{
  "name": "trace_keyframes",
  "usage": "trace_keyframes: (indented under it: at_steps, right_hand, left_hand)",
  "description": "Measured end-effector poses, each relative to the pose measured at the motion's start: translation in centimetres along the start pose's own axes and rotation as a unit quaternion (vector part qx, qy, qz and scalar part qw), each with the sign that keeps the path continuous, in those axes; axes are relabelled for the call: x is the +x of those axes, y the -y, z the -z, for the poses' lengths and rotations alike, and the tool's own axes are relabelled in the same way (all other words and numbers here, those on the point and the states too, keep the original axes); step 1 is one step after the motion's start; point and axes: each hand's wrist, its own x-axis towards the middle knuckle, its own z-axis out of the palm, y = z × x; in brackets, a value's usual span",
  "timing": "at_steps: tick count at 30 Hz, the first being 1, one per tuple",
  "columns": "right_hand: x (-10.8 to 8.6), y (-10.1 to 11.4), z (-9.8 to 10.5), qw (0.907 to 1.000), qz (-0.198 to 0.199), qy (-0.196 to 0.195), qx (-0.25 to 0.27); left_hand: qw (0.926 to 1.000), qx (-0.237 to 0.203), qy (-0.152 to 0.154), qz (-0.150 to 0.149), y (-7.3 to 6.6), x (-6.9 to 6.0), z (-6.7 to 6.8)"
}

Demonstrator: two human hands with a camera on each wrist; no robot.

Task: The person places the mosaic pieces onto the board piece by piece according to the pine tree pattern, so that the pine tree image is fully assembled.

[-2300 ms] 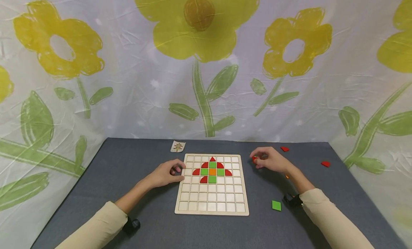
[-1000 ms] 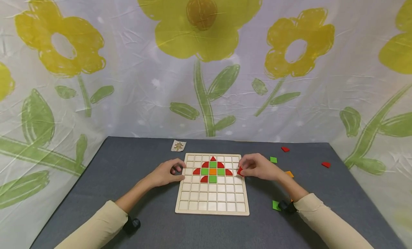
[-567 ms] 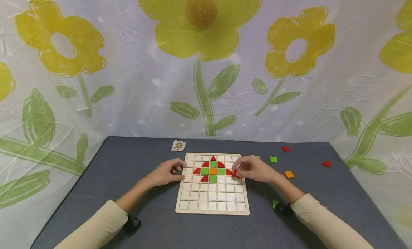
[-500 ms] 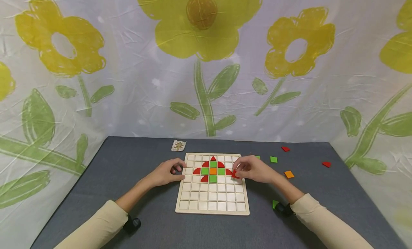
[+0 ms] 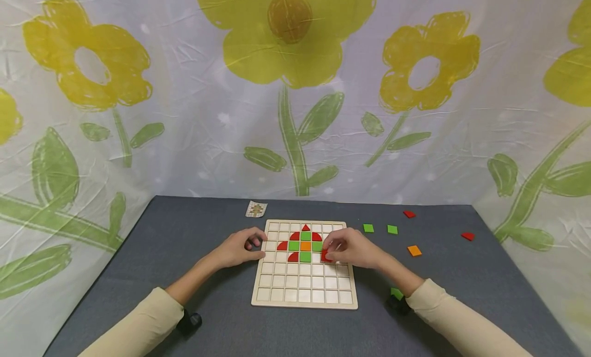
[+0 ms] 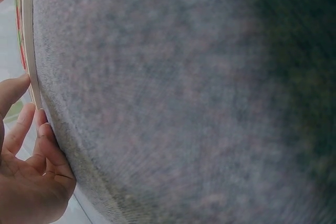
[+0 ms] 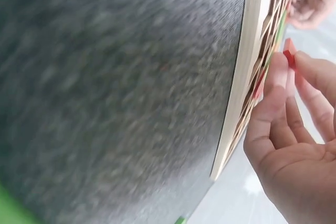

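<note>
Red tile (image 5: pixel 325 257): over the board (image 5: pixel 304 306), near the bare cell right of the lowest green square (image 5: pixel 305 257). Against 1 second ago it is farther left, in from the right rim. We read the carry as nearly done, the tile not yet seated.

Right hand (image 5: pixel 352 248): thumb and fingertips pinch the tile; we cannot tell whether the tile touches the board.

Left hand (image 5: pixel 241 248): unmoved, fingers relaxed, thumb and fingertip touching the board's left edge; we judge this steadies it.

Outward: with the right hand shifted, we now see 1 near green piece (image 5: pixel 368 227) uncovered. Beyond lie an orange piece (image 5: pixel 414 250) and, behind the board, a card (image 5: pixel 256 209).
</note>
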Motion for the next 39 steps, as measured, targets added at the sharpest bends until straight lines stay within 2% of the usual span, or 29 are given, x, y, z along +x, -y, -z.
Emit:
trace_keyframes:
  at_steps: [9,31,39]
  right_hand:
    - [0.9,0.2,-1.1,0.9996,0.011,-0.013,-0.022]
    - [1.5,1.3,-2.0,0.9993,-0.006,-0.011,-0.034]
    - [1.7,1.2,-2.3,0.9983,-0.01,-0.022,-0.054]
  left_hand:
    - [1.0,0.0,-0.003,-0.004,0.0,0.0,0.0]
    - [1.0,0.002,-0.002,-0.004,0.0,0.0,0.0]
    - [0.9998,-0.002,-0.012,-0.018,-0.2,-0.2,0.0]
